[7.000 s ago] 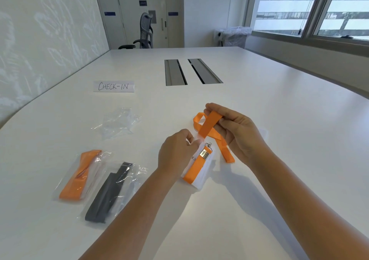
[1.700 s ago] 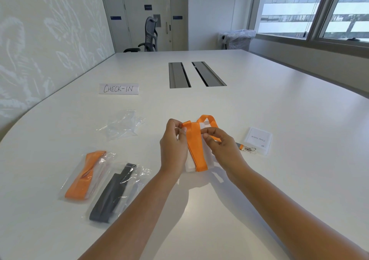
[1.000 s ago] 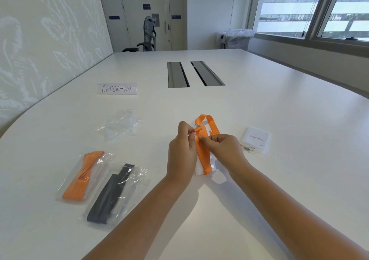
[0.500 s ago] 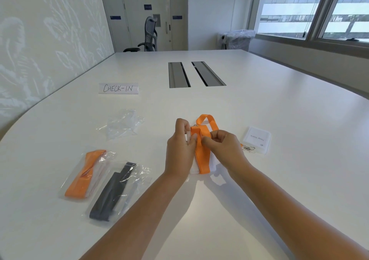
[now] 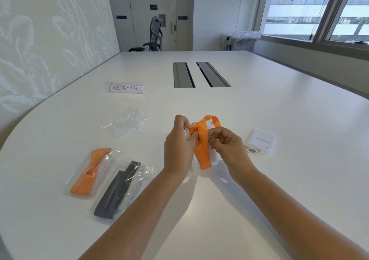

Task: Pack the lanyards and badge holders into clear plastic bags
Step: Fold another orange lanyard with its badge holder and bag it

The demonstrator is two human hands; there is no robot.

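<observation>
At the table's middle, both hands hold an orange lanyard (image 5: 203,152) folded over a white badge holder (image 5: 213,157). My left hand (image 5: 178,148) grips the bundle's left side, thumb and fingers pinching its top. My right hand (image 5: 227,148) pinches the strap from the right. An empty clear plastic bag (image 5: 127,125) lies crumpled to the upper left. A second badge holder (image 5: 262,142) with a metal clip (image 5: 253,150) lies to the right.
Two filled clear bags lie at the left front: one with an orange lanyard (image 5: 90,172), one with a black lanyard (image 5: 117,191). A "CHECK-IN" paper sign (image 5: 123,87) and two cable slots (image 5: 199,74) sit farther back. An office chair (image 5: 153,35) stands beyond the table.
The loose orange strap has been folded into a compact bundle over the badge holder. In the last second both hands stay at the bundle, with small finger shifts on the strap.
</observation>
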